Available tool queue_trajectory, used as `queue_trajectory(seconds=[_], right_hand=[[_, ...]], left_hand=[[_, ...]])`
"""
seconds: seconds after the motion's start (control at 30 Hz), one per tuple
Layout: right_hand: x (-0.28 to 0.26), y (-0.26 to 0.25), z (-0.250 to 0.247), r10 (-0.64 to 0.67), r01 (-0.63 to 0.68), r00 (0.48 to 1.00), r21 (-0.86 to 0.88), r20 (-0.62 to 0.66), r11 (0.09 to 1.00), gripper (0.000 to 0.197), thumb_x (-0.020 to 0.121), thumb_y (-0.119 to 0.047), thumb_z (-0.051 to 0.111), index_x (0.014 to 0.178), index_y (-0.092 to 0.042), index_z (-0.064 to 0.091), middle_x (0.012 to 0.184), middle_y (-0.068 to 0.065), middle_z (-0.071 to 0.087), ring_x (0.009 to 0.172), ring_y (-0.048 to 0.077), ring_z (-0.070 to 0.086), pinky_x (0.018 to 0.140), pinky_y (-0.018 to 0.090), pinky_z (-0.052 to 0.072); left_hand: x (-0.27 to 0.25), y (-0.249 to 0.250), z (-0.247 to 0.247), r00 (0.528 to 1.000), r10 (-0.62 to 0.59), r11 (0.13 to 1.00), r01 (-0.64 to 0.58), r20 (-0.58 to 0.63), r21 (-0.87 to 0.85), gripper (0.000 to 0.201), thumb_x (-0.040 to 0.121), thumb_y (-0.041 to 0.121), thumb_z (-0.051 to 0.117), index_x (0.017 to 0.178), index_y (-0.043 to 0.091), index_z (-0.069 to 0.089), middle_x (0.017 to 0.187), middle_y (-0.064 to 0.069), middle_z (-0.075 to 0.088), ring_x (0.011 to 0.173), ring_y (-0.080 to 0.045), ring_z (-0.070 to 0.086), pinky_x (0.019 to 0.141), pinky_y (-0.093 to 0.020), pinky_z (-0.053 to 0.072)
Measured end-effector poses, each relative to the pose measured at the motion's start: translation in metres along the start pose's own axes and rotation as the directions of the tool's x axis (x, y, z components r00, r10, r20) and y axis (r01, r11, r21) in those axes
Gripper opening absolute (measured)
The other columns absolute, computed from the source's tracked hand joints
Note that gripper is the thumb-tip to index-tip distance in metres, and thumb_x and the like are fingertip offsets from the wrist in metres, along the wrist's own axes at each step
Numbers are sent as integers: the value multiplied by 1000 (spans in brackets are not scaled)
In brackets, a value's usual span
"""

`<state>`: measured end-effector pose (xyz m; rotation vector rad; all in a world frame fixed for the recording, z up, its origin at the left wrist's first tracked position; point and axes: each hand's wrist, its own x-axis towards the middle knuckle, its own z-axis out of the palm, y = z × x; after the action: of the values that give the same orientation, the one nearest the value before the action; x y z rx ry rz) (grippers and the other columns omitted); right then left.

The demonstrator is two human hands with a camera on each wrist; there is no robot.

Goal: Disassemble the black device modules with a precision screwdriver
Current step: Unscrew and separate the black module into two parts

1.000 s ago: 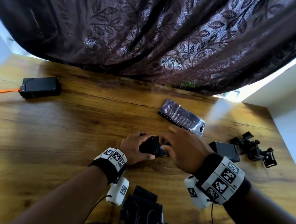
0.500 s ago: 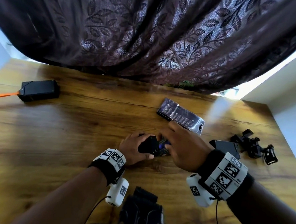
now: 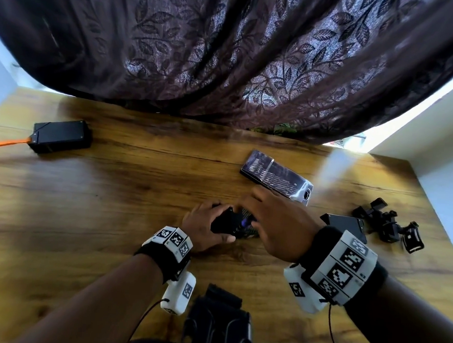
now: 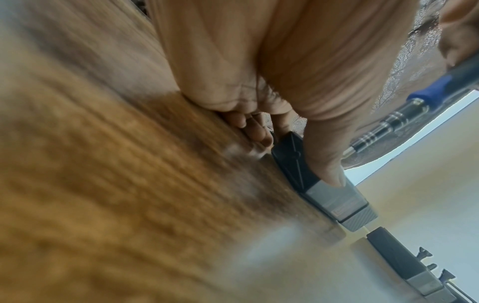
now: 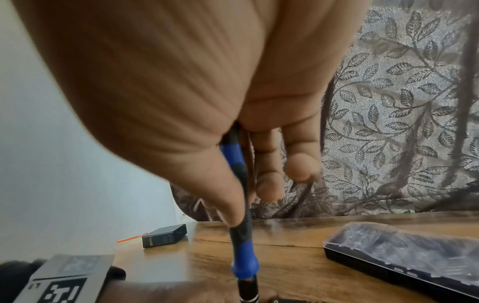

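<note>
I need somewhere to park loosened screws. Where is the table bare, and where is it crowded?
Bare wood lies between the black box with the orange cable and the left hand. It is crowded on the right: bit case, spare module, black clamps.

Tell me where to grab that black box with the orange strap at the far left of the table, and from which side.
Grip the black box across its two long sides, coming from above. It lies flat on the table with free space around it, and its narrow width looks like a hand could span it. Avoid the orange strap end; pulling there would probably just drag it.
</note>
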<state>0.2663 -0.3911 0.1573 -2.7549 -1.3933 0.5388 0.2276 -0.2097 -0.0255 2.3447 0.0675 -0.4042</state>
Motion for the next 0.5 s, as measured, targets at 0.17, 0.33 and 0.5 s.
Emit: queue_trajectory(seconds=[0.17,0.33,0.5], right_hand=[[5,-5,-5,53,-54,998,-49,-22,997,17,103,-40,49,118,-33,50,105,-12,58,88,12,58,69,30,45],[9,-4,-8,113,-113,994,-140,-2,984,23,104,-47,39,111,-31,53,103,-7,62,84,16,61,75,37,54],[7,-4,-8,2,0,999,-35,48,999,41,93,-24,58,131,-32,47,118,-7,41,88,11,51,67,23,47]], left_hand=[[-2,5,-3,1000,-2,1000,2,2,3,93,82,65,71,158,38,26,162,9,23,146,-22,26,117,-49,29],[-6,9,-5,1000,3,1000,-3,-6,-5,90,83,62,72,158,41,25,161,9,24,146,-20,25,119,-48,27],[-5,7,-3,1000,-6,1000,6,-7,8,92,82,65,71,158,38,26,160,9,25,145,-20,27,118,-49,28]])
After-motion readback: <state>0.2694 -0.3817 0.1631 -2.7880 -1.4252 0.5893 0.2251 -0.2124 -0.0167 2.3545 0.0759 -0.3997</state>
